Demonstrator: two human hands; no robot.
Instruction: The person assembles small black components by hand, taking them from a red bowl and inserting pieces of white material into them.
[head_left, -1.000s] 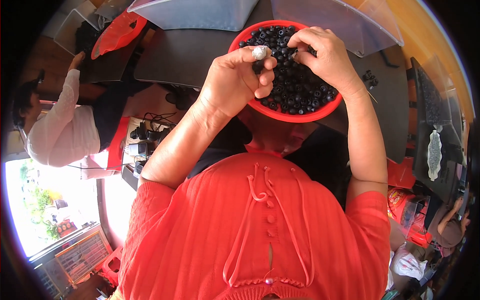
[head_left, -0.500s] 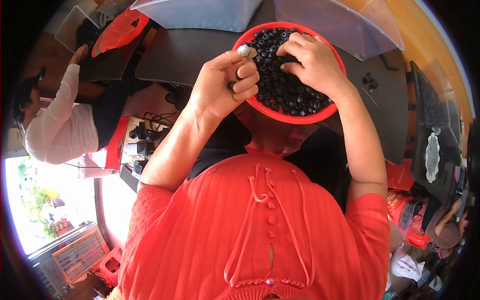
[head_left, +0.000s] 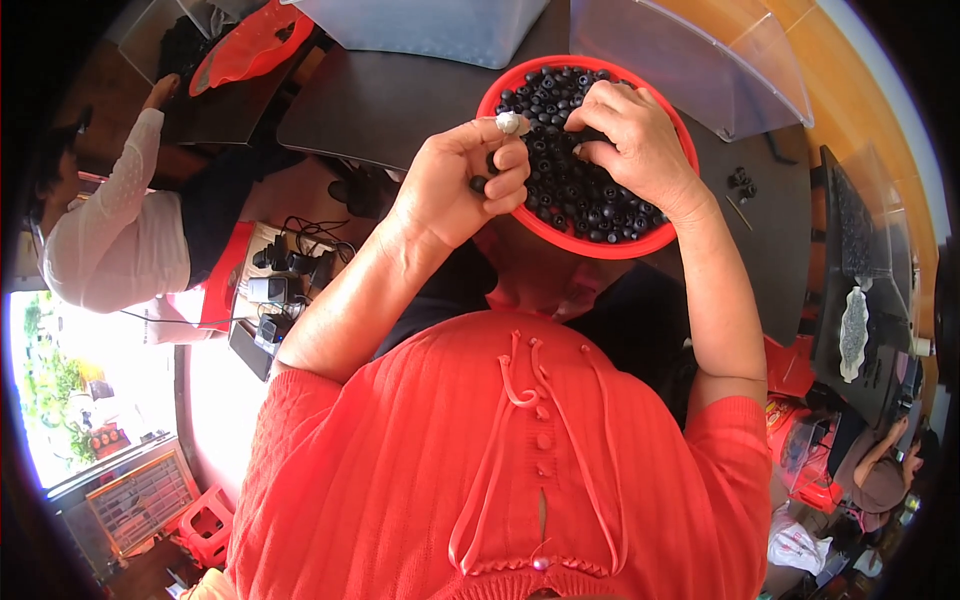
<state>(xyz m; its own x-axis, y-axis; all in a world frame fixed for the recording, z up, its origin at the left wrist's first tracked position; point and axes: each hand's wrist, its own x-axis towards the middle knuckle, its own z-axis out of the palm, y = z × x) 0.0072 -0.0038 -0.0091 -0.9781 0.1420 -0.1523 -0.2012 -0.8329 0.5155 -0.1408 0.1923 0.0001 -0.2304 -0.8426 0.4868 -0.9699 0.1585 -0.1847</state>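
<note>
Black pieces [head_left: 590, 205] are held in the red bowl [head_left: 590, 249] in the head view; a small cluster [head_left: 741, 182] and a stick [head_left: 740, 213] are seen to its right. At the bowl's left edge, a round dark piece [head_left: 478, 184] is gripped in the left hand's [head_left: 462, 178] curled fingers. Over the bowl, the right hand's [head_left: 640, 145] fingertips are bunched; whether anything is pinched cannot be told. Picking through the pieces seems under way; a fine fingertip grip is probably called for.

cupped dark berries [head_left: 479, 184] in left hand [head_left: 450, 188]; held curled right hand [head_left: 638, 148] over red bowl [head_left: 600, 249] of similar berries [head_left: 592, 208].
</note>
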